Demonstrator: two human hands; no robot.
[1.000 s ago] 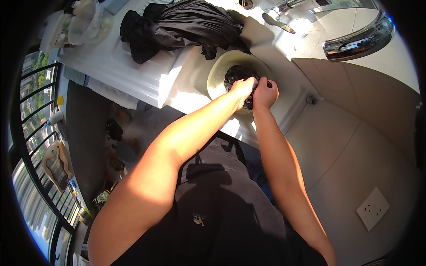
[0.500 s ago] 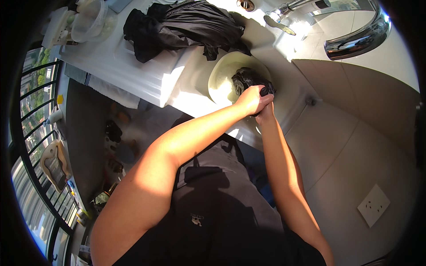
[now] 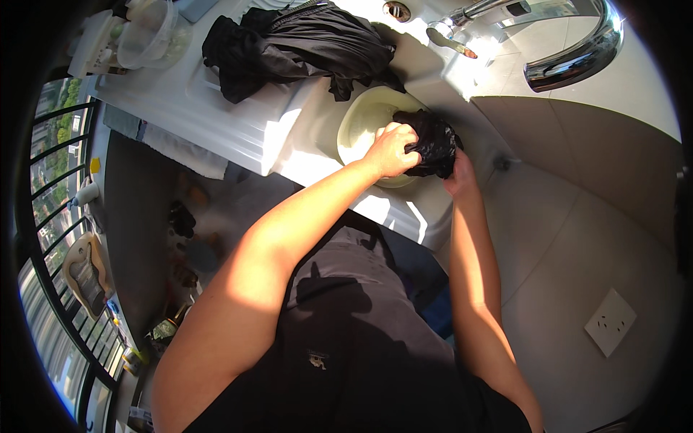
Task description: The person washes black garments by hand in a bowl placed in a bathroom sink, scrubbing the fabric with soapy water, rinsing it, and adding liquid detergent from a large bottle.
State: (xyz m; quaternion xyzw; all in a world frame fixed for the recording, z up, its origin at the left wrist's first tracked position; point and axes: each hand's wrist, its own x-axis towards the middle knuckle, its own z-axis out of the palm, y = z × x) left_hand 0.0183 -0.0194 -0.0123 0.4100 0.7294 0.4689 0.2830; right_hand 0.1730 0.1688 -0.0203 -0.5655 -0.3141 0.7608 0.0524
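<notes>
While both hands (image 3: 422,155) stay gripping, black cloth (image 3: 435,144) lifted.

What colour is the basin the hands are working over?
Pale yellow-cream; the basin shows best in the head view, under the black cloth.

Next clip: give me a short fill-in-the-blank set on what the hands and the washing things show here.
1. Both hands, the left hand and the right hand, grip a wet cloth whose colour is ____.
2. The cloth is held over a pale round ____ standing in the sink.
3. A pile of dark clothes lies on the white ribbed ____ to the person's left of the basin.
4. The chrome ____ curves at the top right of the picture.

Missing words: black; basin; washboard; tap
</notes>
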